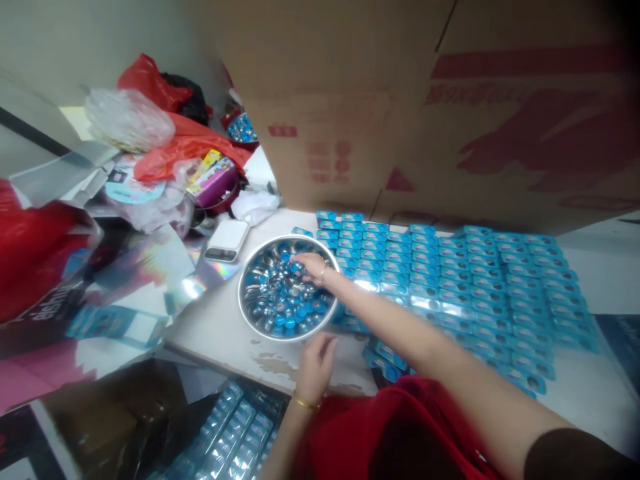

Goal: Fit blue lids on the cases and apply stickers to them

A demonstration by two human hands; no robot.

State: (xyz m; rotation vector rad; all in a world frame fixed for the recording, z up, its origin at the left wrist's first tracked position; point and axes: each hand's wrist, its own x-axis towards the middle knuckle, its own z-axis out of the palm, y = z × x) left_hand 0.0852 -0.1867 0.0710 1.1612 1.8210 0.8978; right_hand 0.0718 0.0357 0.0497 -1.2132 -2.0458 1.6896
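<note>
A steel bowl [245,313] on the table holds many small round blue and silver caps [290,311]. Reaching over its right side, my right hand [311,267] has its fingers closed around a few blue caps. My left hand [315,360] is just in front of the bowl, above the table's front edge, with its fingers curled in. Whatever it may hold is hidden. To the right, under and beyond my right arm, rows of small blue packs [440,280] stand close together. A few loose blue packs [387,357] lie near my body.
A large cardboard box [340,133] walls off the back. A white scale [227,240] stands left of the bowl. Plastic bags [130,120], cartons and sheets clutter the left. Below the table edge are clear blue plastic packs [225,437]. Another container of blue pieces [243,128] is behind.
</note>
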